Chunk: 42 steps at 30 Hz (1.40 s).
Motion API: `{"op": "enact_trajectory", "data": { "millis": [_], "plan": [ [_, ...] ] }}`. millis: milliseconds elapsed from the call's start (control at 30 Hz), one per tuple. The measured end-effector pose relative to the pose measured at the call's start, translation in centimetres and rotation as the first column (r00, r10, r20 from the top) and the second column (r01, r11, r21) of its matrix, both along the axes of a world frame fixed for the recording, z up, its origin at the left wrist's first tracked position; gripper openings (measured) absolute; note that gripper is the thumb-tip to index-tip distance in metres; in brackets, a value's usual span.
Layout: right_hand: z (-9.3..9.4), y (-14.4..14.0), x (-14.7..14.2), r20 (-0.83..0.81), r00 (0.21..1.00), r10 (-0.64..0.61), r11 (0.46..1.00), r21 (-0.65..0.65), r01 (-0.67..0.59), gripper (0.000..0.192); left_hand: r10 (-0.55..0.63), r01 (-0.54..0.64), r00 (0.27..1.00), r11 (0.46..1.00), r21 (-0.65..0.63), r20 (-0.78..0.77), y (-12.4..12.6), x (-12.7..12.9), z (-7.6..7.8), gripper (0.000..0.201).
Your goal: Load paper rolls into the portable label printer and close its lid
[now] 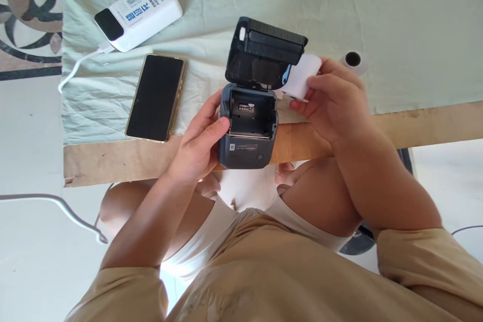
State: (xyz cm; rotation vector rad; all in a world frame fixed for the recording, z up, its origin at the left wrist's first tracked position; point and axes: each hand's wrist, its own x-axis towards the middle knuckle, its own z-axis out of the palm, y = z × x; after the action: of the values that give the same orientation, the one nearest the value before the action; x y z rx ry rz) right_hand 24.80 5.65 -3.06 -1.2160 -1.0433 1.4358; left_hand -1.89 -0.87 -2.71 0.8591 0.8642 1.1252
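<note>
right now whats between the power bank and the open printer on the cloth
In the head view, a dark-screened phone lies on the cloth between the power bank and the printer, face up.

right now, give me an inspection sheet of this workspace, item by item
surface: wooden board partly covered by a creased pale green cloth
job's things: small dark printer at the board's near edge, lid open, paper bay empty; white paper roll beside the lid
clutter: black phone face up; white power bank; second paper roll on the cloth
hands: left hand grips the printer's left side; right hand holds the white paper roll
cables: white cable plugged into the power bank; grey cable on the floor
surroundings: pale floor, panda-pattern mat at far left
</note>
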Motion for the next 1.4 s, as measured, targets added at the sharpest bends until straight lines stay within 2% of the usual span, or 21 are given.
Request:
{"op": "enact_trajectory", "data": {
  "millis": [100,167,267,333,467,533,633,767,900,1067,1200,1400],
  "plan": [
    [-0.1,0.0,-0.4,-0.041,0.999,0.026,0.998,-0.060,-0.028,0.041,0.023,-0.023,0.999,1.000,-0.002,-0.032,-0.1,0.0,-0.1,0.049],
    [0.2,-0.4,-0.8,-0.059,0.997,0.043,0.997,-0.055,-0.046,0.046,0.046,-0.046,0.998,0.999,-0.002,-0.039,-0.1,0.0,0.0,0.049],
    [1.2,-1.2,-1.6,-0.074,0.997,0.015,0.999,-0.037,-0.017,0.044,0.065,-0.065,0.997,0.998,0.001,-0.036,-0.1,0.2,0.1,0.050],
    [1.9,-1.6,-2.1,-0.095,0.994,-0.051,0.997,-0.066,0.045,0.037,0.062,-0.062,0.997,0.998,0.005,-0.035,0.0,0.3,0.0,0.050],
    [2.7,-1.4,-2.7,-0.138,0.970,-0.198,0.974,-0.141,0.179,0.009,0.053,-0.052,0.998,0.998,0.030,-0.023,0.1,0.3,-0.3,0.052],
    [2.8,-1.3,-2.8,-0.158,0.961,-0.225,0.967,-0.160,0.200,0.009,0.053,-0.052,0.998,0.997,0.051,-0.025,0.2,0.3,-0.5,0.054],
    [2.8,-1.3,-2.6,-0.155,0.967,-0.203,0.974,-0.131,0.183,0.004,0.051,-0.049,0.998,0.997,0.056,-0.040,0.2,0.2,-0.6,0.058],
    [1.7,-1.3,-1.7,-0.059,0.991,-0.118,0.993,-0.033,0.116,0.030,0.033,-0.033,0.998,0.999,0.008,-0.057,0.0,0.2,-0.2,0.063],
    [-0.4,-0.1,-0.2,-0.021,0.999,-0.025,0.998,-0.061,0.023,0.035,0.061,-0.061,0.997,0.998,0.001,-0.051,-0.3,0.3,0.0,0.055],
    [-2.1,1.2,0.9,0.048,0.999,0.017,0.997,-0.082,-0.013,0.046,0.069,-0.070,0.997,0.997,-0.022,-0.033,-0.4,0.5,0.1,0.053],
    [-2.0,1.1,0.8,0.043,0.998,0.036,0.996,-0.078,-0.033,0.054,0.077,-0.078,0.997,0.997,-0.017,-0.031,-0.4,0.4,0.1,0.050],
    [-0.8,0.2,0.1,0.010,0.999,0.046,0.998,-0.041,-0.045,0.050,0.045,-0.045,0.999,0.999,-0.022,-0.005,-0.3,0.4,0.0,0.054]
  ]
}}
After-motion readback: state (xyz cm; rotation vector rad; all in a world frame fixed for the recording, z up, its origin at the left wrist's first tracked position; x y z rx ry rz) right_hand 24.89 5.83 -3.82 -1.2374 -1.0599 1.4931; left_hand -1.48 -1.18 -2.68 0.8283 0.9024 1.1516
